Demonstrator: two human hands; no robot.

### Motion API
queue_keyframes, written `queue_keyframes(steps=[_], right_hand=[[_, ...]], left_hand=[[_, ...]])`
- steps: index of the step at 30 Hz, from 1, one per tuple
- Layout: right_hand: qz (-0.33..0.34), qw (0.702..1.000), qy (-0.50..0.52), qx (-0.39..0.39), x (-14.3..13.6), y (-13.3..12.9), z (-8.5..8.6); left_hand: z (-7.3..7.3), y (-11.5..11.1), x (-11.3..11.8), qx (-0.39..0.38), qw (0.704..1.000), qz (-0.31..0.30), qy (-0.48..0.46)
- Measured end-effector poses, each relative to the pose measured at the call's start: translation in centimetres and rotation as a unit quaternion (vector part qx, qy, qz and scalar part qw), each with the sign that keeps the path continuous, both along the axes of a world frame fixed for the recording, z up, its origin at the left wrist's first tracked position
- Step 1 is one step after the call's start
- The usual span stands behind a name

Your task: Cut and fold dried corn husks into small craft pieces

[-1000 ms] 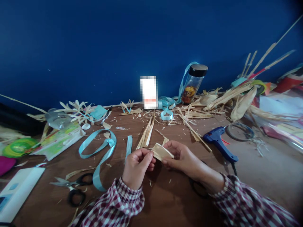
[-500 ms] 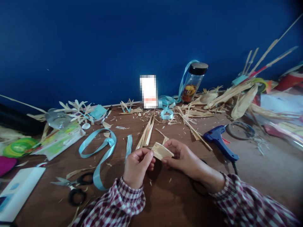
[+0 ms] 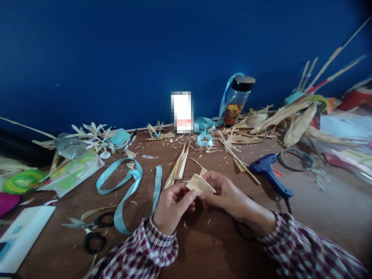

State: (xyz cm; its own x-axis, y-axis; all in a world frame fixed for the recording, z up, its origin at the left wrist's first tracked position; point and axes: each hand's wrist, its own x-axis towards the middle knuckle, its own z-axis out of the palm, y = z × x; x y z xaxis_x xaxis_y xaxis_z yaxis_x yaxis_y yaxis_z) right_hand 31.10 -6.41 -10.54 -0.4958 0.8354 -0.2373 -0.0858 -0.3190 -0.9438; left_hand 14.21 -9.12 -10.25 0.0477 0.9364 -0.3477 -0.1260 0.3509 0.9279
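Observation:
A short, pale piece of corn husk is held just above the brown table, pinched from both sides. My left hand is closed on its left edge, thumb on the near face. My right hand grips the right edge between thumb and fingers. Behind them lies a bundle of husk strips. A short piece of light-blue ribbon lies just left of my left hand. Right of my right hand rests a blue glue gun.
Scissors with black handles and a looped blue ribbon lie to the left. At the back stand a lidded glass jar and a blurred-out white rectangle. Dried husks are heaped at the right, and scraps litter the table.
My left hand has shifted slightly right, its thumb sliding farther along the piece of husk, which is now bent a little more. My right hand has barely moved.

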Motion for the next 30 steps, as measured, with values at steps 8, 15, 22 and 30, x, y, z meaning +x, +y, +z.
queue_keyframes(steps=[8,15,22,30], right_hand=[[0.009,1.0,0.008,-0.004,0.0,-0.05,-0.28],[0.017,1.0,0.0,0.009,0.01,-0.06,-0.06],[0.02,1.0,-0.001,-0.001,-0.01,-0.08,-0.11],[0.011,0.999,0.02,-0.024,-0.3,-0.28,0.1]], left_hand=[[-0.55,-0.08,0.05,-0.029,0.998,0.053,-0.031],[-0.05,-0.07,0.5,-0.041,0.994,0.094,-0.047],[-0.21,-0.03,0.46,-0.037,0.992,0.105,-0.059],[-0.65,-0.12,0.26,-0.025,0.996,0.069,-0.059]])
